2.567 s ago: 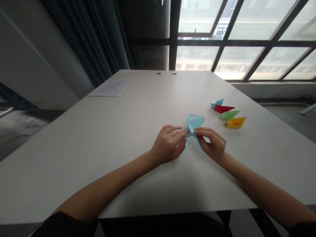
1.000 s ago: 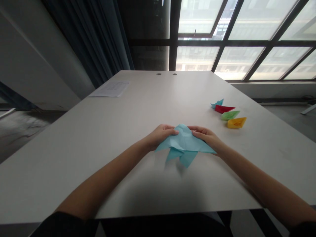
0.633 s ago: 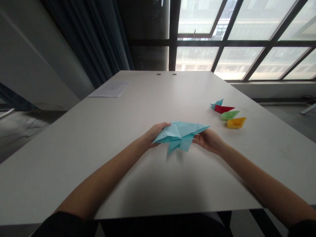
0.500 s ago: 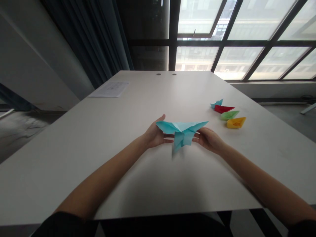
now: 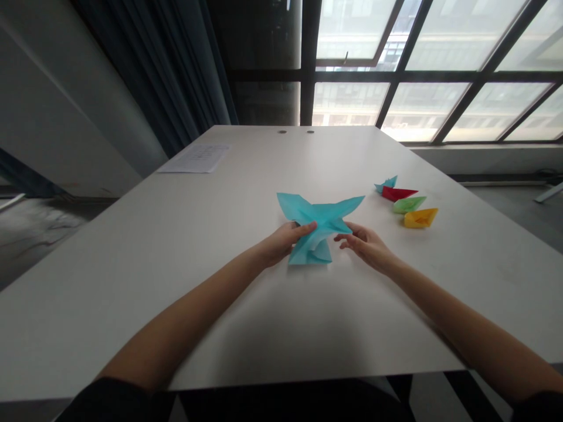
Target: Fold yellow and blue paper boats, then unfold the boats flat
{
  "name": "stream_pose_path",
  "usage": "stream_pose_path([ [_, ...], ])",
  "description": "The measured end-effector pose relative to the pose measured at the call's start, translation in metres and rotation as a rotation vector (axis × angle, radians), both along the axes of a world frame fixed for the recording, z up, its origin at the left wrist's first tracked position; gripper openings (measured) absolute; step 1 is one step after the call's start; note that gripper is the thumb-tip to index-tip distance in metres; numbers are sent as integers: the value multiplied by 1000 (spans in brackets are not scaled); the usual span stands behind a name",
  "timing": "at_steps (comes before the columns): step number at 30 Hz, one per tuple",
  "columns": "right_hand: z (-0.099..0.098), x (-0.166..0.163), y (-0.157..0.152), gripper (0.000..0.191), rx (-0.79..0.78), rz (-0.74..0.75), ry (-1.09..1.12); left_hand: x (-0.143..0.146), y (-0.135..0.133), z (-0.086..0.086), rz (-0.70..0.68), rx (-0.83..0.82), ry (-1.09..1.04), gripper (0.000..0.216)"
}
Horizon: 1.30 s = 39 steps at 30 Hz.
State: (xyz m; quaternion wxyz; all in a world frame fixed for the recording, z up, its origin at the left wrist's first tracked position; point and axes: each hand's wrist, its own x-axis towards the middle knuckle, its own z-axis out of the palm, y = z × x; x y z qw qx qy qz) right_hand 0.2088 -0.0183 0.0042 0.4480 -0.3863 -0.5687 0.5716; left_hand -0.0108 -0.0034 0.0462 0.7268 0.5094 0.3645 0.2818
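A light blue piece of folded paper [image 5: 325,214] is held just above the table, its pointed corners spread out to the far left, far right and near side. My left hand [image 5: 285,240] grips its left side, thumb pressed on top and the other fingers hidden underneath. At the paper's right corner is my right hand [image 5: 367,246], with its fingers loosely bent and apart. One fingertip is partly behind that corner; whether it touches the paper is unclear.
On the white table [image 5: 246,328], to the right, several small folded paper boats lie in a row: blue [image 5: 387,184], red [image 5: 398,194], green [image 5: 409,204] and yellow [image 5: 421,218]. A printed sheet [image 5: 196,159] lies at the far left.
The folded paper has tipped so its top faces me, and its near part has swung left. My left thumb has come onto it; my right hand has loosened at its right side.
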Motion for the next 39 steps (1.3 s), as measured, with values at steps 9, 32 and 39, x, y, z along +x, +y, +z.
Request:
stream_pose_path([
  [9,11,-5,2,21,-165,-58,140,4,6,-16,248,127,174,23],
  [32,4,21,10,34,-376,50,-171,-21,35,-38,225,223,518,42],
  [39,-1,29,17,40,-301,-12,-244,-29,41,-37,182,459,831,35],
])
